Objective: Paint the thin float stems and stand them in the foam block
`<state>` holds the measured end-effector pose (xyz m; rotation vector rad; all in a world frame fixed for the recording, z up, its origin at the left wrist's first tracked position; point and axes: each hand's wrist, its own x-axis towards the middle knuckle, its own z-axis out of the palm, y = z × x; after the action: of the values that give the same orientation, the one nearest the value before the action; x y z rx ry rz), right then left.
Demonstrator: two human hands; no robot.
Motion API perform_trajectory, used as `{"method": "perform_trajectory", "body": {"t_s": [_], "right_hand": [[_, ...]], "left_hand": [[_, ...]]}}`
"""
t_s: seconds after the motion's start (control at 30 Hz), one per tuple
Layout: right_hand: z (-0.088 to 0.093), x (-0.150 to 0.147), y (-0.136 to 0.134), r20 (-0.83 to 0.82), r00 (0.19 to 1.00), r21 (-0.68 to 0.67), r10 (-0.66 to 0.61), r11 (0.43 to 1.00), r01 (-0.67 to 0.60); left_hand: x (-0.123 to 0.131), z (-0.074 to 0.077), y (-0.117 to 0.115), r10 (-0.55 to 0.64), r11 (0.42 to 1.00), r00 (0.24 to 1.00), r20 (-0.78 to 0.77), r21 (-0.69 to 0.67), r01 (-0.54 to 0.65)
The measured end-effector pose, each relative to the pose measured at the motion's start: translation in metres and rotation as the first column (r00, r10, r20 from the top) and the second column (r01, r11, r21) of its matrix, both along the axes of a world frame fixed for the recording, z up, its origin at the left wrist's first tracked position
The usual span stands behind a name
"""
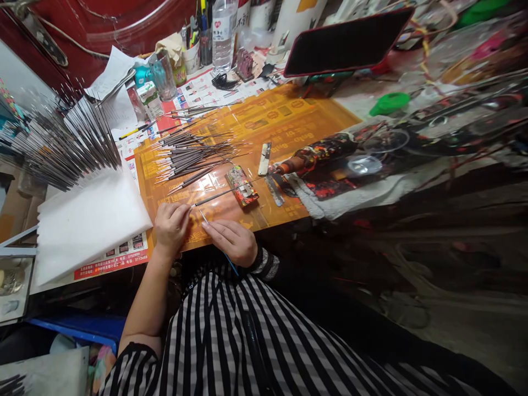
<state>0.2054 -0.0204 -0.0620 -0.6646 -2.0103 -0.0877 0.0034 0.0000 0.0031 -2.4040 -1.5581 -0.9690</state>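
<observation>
From the head view we look down on two bare hands at the near edge of an orange printed board [284,118]. Our left hand [171,228] is curled closed, its fingers bent toward the right hand [230,242], whose fingers lie nearly straight and pinch a thin shaft [229,263] with a blue end. The shaft runs diagonally beneath that hand, its pale tip reaching the left fingertips and its blue end poking out below, toward the striped sleeve [264,264]. Holding it between the fingers seems a way to steady something so fine. Just ahead of the left hand, a long dark rod [223,194] lies across a paint-spattered block [241,186], which appears to prop it off the board. Farther ahead of both hands, a loose heap of dark rods [192,162] lies fanned out, and to the left of the left hand a white foam block [91,223] bristles with rods [70,146], probably set in it to keep them apart.
</observation>
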Motion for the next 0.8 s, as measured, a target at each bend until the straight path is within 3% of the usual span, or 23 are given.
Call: {"method": "perform_trajectory", "body": {"t_s": [0.8], "right_hand": [[-0.0023,0.0008,-0.0013,0.02,1.0,-0.041,0.009,0.999,-0.008]], "left_hand": [[0.0005,-0.0005,-0.0002,-0.008,0.999,1.0,-0.02,0.053,0.009]]}}
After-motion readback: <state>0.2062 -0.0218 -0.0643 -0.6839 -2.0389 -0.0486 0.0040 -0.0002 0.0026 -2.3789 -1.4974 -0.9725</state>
